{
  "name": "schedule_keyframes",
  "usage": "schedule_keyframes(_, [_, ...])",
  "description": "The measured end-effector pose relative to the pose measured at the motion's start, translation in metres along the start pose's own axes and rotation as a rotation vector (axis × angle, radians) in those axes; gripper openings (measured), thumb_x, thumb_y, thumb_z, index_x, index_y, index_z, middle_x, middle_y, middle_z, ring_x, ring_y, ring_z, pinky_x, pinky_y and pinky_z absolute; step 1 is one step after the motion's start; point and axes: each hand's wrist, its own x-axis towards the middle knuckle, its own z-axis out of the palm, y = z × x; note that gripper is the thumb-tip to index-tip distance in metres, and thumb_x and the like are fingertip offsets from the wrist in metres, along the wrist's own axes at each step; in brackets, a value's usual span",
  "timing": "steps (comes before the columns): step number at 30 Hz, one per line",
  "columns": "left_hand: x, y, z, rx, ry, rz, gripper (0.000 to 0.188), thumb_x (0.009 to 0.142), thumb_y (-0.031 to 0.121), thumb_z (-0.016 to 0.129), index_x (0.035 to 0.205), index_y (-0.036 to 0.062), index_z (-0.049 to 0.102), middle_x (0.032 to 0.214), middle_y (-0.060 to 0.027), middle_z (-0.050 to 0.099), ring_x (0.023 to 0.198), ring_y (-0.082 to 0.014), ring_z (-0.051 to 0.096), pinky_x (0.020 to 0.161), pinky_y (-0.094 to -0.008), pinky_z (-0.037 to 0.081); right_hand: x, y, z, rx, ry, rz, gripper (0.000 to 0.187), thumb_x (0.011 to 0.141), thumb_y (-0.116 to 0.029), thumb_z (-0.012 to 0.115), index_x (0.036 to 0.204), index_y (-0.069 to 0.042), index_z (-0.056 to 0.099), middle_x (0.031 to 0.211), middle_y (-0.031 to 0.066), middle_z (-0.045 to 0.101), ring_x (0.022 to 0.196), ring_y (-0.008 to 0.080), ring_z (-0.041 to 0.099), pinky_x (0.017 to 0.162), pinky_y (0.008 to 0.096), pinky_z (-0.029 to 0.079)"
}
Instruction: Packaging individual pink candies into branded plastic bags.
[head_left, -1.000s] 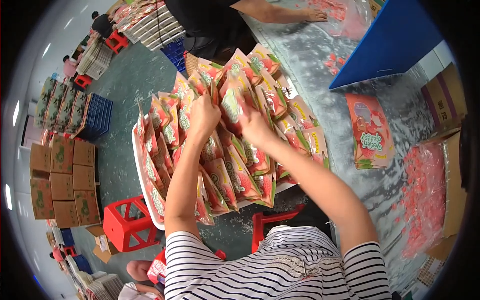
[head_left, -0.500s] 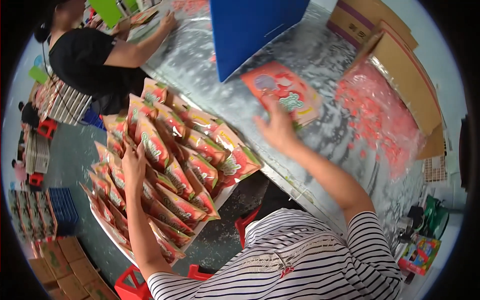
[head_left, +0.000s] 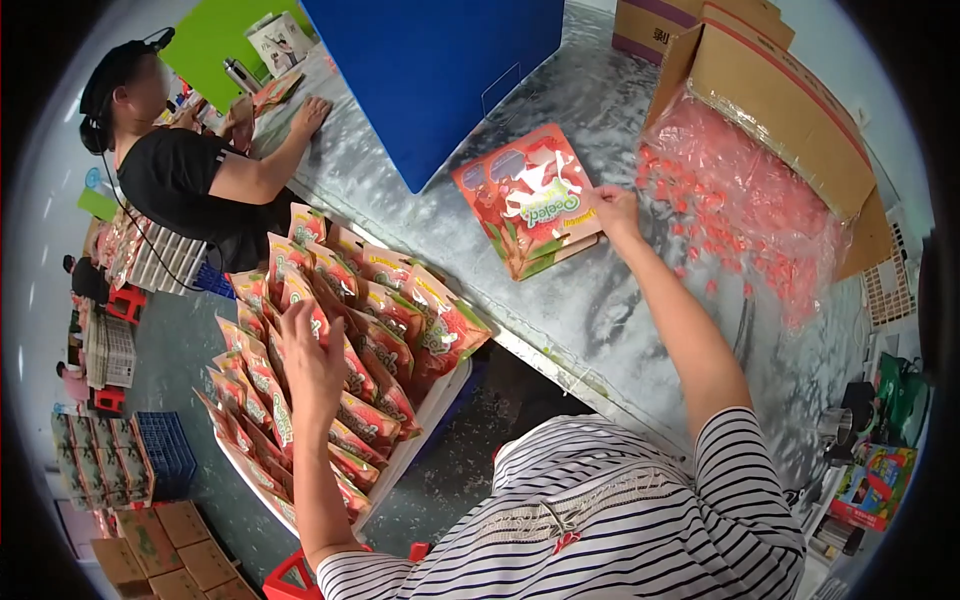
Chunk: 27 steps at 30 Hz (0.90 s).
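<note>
Several flat red-and-pink printed pouches lie in a small stack on the table, with the top pouch (head_left: pixel 528 198) facing up. At the stack's right edge my right hand (head_left: pixel 615 215) pinches a pouch between thumb and fingers; how many it grips I cannot tell. My left hand (head_left: pixel 312 360) hovers over the rows of filled pouches (head_left: pixel 385 345), its fingers apart and nothing in it. Those filled pouches stand upright and tightly packed in a white tray (head_left: pixel 425 425) at my left.
A tall blue panel (head_left: pixel 440 80) stands on the grey table (head_left: pixel 400 215) beyond the stack. To the right, a tipped cardboard box (head_left: pixel 800 110) spills small red packets (head_left: pixel 725 220) from a clear bag. A co-worker in black (head_left: pixel 190 180) sits at far left. Red stools (head_left: pixel 290 578) stand below.
My right hand has moved right, from over the stack to its edge, and closed on it. My left hand has lifted off the filled pouches. The view has shifted.
</note>
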Motion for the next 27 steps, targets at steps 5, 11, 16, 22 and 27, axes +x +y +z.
schedule_keyframes(5, [-0.007,0.074,0.001,-0.184,-0.042,0.179,0.035,0.083,0.005,0.064,0.116,-0.0022,0.054,0.118,-0.0227,0.054,0.106,-0.0383,0.055,0.089,-0.0426,0.047,-0.042,-0.059,-0.026,0.255,-0.195,-0.074,0.019,0.084,-0.017,0.071,0.086,0.001,0.066,0.079,0.0042,0.068,0.069,0.0084,0.061,0.060,0.0229,0.047])
schedule_keyframes(11, [-0.011,0.192,0.018,-0.380,-0.133,0.670,0.050,0.071,0.003,0.069,0.118,0.0019,0.053,0.119,-0.0193,0.051,0.111,-0.0354,0.051,0.102,-0.0548,0.033,-0.156,-0.114,-0.107,0.219,-0.830,-0.086,0.006,0.087,-0.005,0.064,0.091,-0.001,0.061,0.084,0.0005,0.064,0.077,0.0048,0.059,0.066,0.0206,0.048])
schedule_keyframes(16, [-0.032,0.216,0.072,-0.738,-0.640,0.436,0.014,0.083,0.006,0.062,0.096,0.0014,0.059,0.084,-0.0139,0.058,0.083,-0.0297,0.058,0.102,-0.0495,0.034,-0.208,-0.087,-0.158,0.296,-0.539,0.050,0.009,0.088,-0.006,0.063,0.092,0.002,0.061,0.085,0.0005,0.064,0.076,0.0037,0.057,0.067,0.0198,0.046])
schedule_keyframes(22, [-0.042,0.236,0.125,-0.711,-0.524,0.243,0.011,0.086,0.005,0.059,0.094,-0.0031,0.056,0.075,-0.0130,0.057,0.079,-0.0310,0.060,0.073,-0.0402,0.049,-0.240,-0.016,-0.196,0.085,-0.379,0.077,0.014,0.089,-0.010,0.063,0.082,0.002,0.060,0.069,-0.0030,0.056,0.064,0.0015,0.045,0.054,0.0210,0.038])
schedule_keyframes(27, [-0.059,0.277,0.125,-0.461,-0.257,0.834,0.053,0.070,0.000,0.062,0.122,-0.0001,0.053,0.120,-0.0186,0.051,0.110,-0.0394,0.048,0.099,-0.0501,0.038,-0.237,-0.019,-0.193,0.220,-0.308,0.169,0.023,0.087,-0.010,0.065,0.069,-0.001,0.054,0.057,-0.0047,0.046,0.057,0.0023,0.037,0.048,0.0231,0.031])
